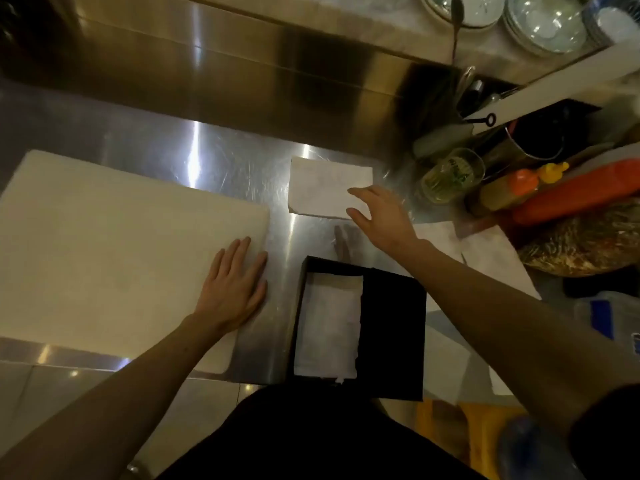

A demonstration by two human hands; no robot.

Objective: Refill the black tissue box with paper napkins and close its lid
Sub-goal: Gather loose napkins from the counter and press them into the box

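Two hands: the right hand (381,216) has wide fingers over the white napkin stack (322,188); the left hand (235,289) lies flat, holding nothing.
Box: the open black tissue box (391,323), bottom middle, is half full.
Risk: a loose grab could spill napkins on the shiny steel bench (225,157).

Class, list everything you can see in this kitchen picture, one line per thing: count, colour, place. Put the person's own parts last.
steel counter: one, silver, under everything
white board: one, cream, left
napkin stack: one, white, centre, beyond the box
black tissue box: one, open, near edge, napkins in its left half
glass jar: one, greenish, right
squeeze bottles: two, orange and yellow caps, right
bowls: stacked, white, top right shelf
left hand: flat on the board
right hand: open, at the napkin stack's near right corner
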